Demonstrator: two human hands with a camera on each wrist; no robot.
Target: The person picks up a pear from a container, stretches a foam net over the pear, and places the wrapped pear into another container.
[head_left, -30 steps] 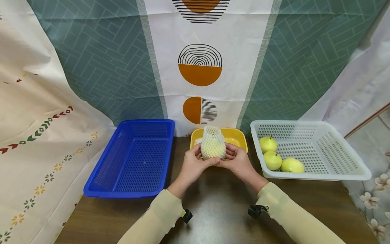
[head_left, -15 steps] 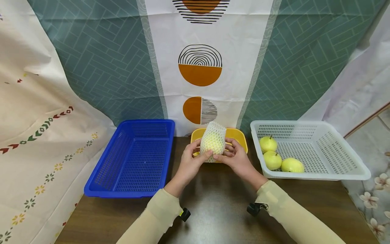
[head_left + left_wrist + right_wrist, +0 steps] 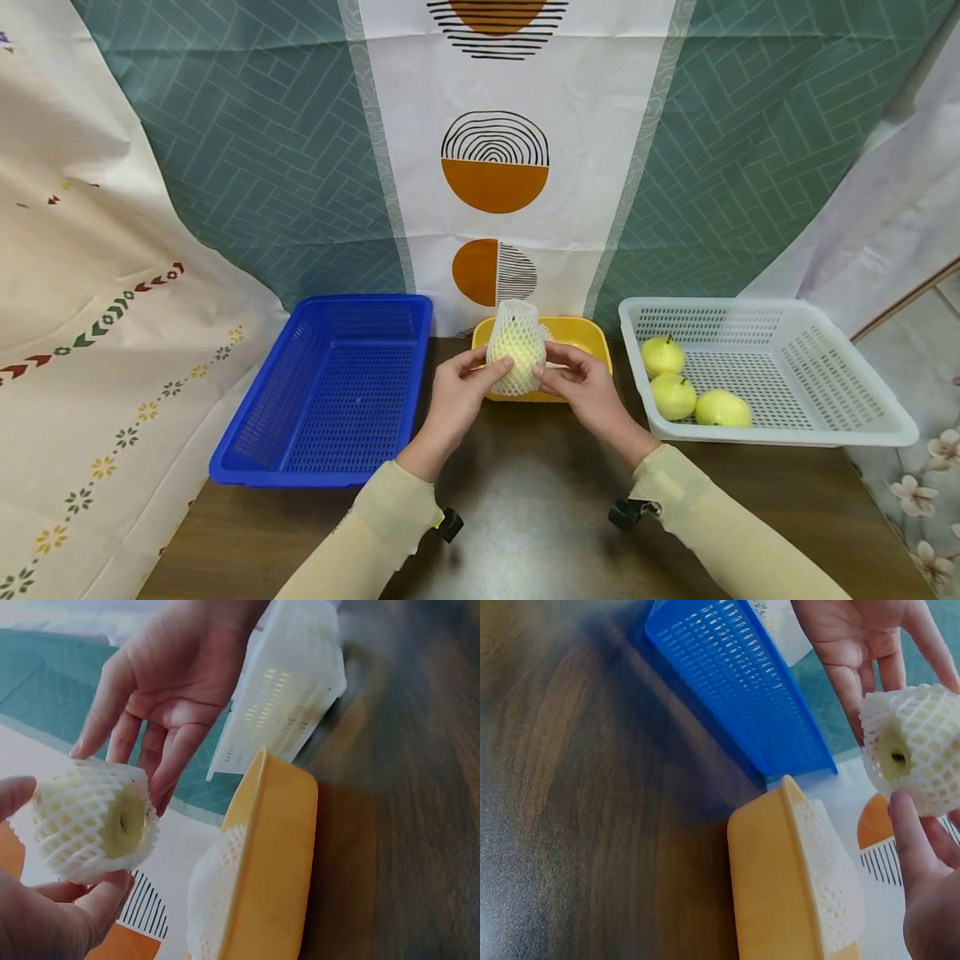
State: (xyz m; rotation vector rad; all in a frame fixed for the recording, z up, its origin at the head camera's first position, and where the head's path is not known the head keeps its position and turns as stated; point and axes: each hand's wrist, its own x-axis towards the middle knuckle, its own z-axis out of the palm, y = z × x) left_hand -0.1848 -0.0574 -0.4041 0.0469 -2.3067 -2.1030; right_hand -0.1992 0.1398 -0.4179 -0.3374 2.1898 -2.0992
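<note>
A pear in a white foam net sleeve [image 3: 517, 342] is held up between both hands, in front of the yellow basin. The sleeve stands loose above the fruit, and the pear's lower end shows bare through its near opening in both wrist views. My left hand [image 3: 456, 396] grips the netted pear from the left, thumb on the front. On the other side my right hand [image 3: 588, 396] holds the sleeve's right edge between thumb and fingers. Inside the yellow basin [image 3: 281, 847] lies more white foam netting [image 3: 831, 877].
On the left stands a blue perforated basket [image 3: 348, 392]. At the right, a white perforated basket [image 3: 757, 367] holds three bare pears [image 3: 673, 396] along its left side. A patterned cloth [image 3: 495, 192] hangs behind the dark wooden table [image 3: 525, 508].
The netted pear has shifted slightly left, tilting right and then back nearly upright. My left hand has moved left with it. My right thumb has slid from the front to the sleeve's right side.
</note>
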